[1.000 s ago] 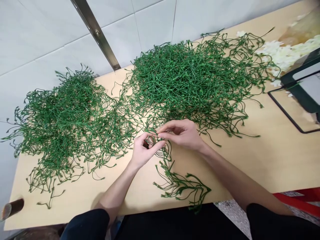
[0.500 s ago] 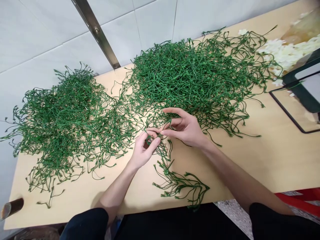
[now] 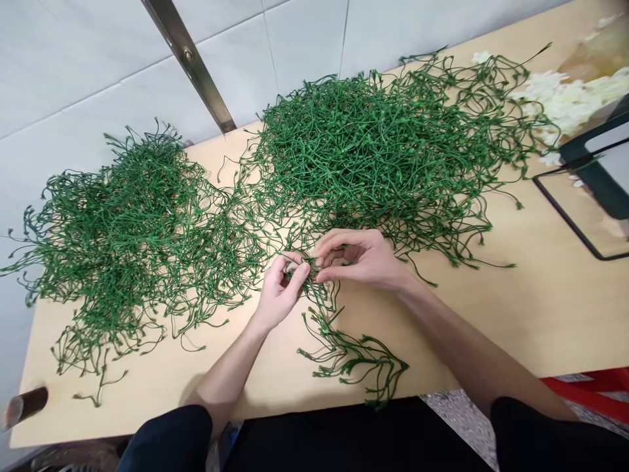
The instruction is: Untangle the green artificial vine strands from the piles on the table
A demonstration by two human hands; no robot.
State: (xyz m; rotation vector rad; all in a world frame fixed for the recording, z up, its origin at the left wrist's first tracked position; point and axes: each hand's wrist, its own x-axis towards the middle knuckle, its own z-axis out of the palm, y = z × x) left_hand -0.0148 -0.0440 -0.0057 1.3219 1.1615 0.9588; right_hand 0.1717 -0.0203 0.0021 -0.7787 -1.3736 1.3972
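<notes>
Thin green plastic stems with small knobbed tips are pinched between the thumb and fingers of my left hand (image 3: 280, 292). My right hand (image 3: 366, 259) meets it from the right, thumb and fingertips closed at the same stems; its exact grip is partly hidden. Below the hands a joined strand of green plastic stems (image 3: 354, 354) trails toward the table's front edge. Just behind my right hand lies a large heap of green stems (image 3: 383, 137). To the left spreads a second, looser heap (image 3: 128, 229).
The wooden table (image 3: 491, 321) meets a tiled wall (image 3: 304, 46) with a metal strip (image 3: 189, 59). White artificial flowers (image 3: 565, 98) and a dark-framed object (image 3: 597, 177) lie at the right. A brown cylinder (image 3: 29, 405) stands at the left corner; something red (image 3: 590, 393) is below.
My right hand's raised index finger has come down, and its fingers have closed in toward my left fingertips. My left hand stays nearly in place, and the trailing strand has barely shifted.
</notes>
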